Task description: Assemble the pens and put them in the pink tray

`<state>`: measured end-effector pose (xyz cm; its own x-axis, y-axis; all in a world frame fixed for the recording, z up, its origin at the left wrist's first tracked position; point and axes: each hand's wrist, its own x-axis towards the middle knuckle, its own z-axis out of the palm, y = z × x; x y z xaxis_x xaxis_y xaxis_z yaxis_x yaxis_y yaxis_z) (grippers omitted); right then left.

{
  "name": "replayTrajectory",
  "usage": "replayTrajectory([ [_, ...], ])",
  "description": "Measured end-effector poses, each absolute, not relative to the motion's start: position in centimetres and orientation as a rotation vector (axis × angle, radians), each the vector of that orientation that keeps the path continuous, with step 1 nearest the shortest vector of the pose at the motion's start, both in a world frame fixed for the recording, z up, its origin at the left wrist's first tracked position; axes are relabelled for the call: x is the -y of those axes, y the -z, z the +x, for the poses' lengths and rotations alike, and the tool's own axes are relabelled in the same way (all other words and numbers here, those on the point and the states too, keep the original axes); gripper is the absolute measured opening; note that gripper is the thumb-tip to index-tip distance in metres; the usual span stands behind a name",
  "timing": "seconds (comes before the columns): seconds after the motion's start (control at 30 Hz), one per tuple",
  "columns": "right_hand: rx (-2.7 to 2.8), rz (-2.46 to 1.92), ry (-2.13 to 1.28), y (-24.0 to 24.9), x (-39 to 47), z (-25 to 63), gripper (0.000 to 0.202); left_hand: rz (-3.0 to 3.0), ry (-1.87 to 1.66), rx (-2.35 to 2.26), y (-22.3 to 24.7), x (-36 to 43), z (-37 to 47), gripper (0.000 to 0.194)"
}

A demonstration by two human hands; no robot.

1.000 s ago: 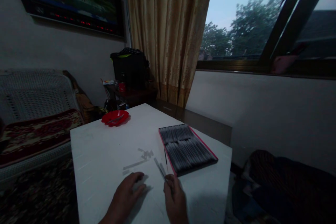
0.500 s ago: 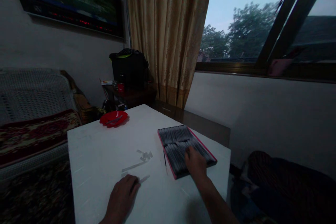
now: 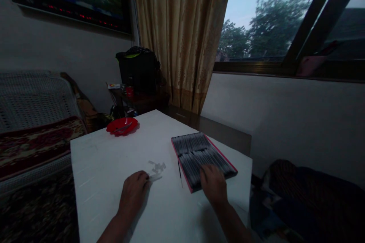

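Observation:
My left hand (image 3: 134,193) rests low over the white table with its fingers curled. A thin pale grey strip (image 3: 155,178) sticks out from its fingertips. Just beyond lies a small loose heap of short grey strips (image 3: 157,167). My right hand (image 3: 214,184) is over the near part of a flat, pink-edged case (image 3: 196,145), packed with two rows of slim dark pieces. Its fingers are bent down onto the near row, and whatever they grip is hidden. Along the case's left side lies a thin dark stick with a pale tip (image 3: 180,172).
A red scalloped dish (image 3: 122,126) with something slim in it sits at the far left of the white table (image 3: 108,159). Behind are a side table with a red cup (image 3: 129,91) and a curtain (image 3: 182,38). Dark cloth (image 3: 308,205) is piled at the right.
My left hand has moved forward toward the heap, and the strip at its fingertips has moved with it. My right hand stays at the case, turned slightly. The view has shifted a little.

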<state>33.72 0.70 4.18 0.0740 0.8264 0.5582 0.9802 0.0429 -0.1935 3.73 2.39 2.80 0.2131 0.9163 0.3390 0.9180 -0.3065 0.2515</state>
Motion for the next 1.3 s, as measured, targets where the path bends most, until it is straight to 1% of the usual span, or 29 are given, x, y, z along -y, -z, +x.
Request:
replayTrajectory([
  [0.1,1.788,-1.628,0.408,-2.9,1.0,33.4,0.023,-2.424,0.552,1.968,-2.7,-3.4,3.2,0.027],
  [0.17,1.806,-1.565,0.393,-2.3,2.2,32.9,0.024,-2.436,0.484,1.999,-2.5,-3.8,2.9,0.026],
  [0.23,1.833,-1.517,0.360,-1.9,3.4,32.4,0.023,-2.428,0.485,1.989,-2.3,-4.1,2.7,0.024],
  [0.37,1.881,-1.404,0.385,-1.7,4.8,31.4,0.020,-2.350,0.571,1.986,-1.8,-4.8,2.2,0.031],
  [0.43,1.941,-1.463,0.389,-1.9,4.8,30.5,0.020,-2.335,0.592,1.988,-1.5,-5.1,2.1,0.033],
  [0.53,2.095,-1.670,0.327,-2.6,3.7,28.2,0.021,-2.332,0.633,1.991,-1.0,-5.3,1.8,0.034],
  [0.63,2.192,-1.969,0.185,-3.4,2.0,25.4,0.029,-2.311,0.757,2.039,-0.6,-5.3,1.6,0.035],
  [0.7,2.169,-2.070,0.168,-3.8,0.8,23.8,0.033,-2.290,0.827,2.068,-0.5,-5.2,1.5,0.034],
  [0.87,2.114,-2.107,0.176,-4.2,-0.8,22.5,0.031,-2.307,0.849,2.053,-0.7,-5.1,1.6,0.027],
  [1.07,2.035,-2.154,0.216,-3.9,-0.2,22.2,0.033,-2.312,0.871,2.027,-0.9,-5.0,1.7,0.024],
  [1.2,1.954,-2.195,0.202,-2.5,1.0,22.5,0.034,-2.315,0.880,1.999,-0.7,-5.1,1.8,0.021],
  [1.3,1.895,-2.106,0.141,-0.4,2.4,23.2,0.031,-2.310,0.903,1.972,-0.7,-5.1,1.8,0.021],
])
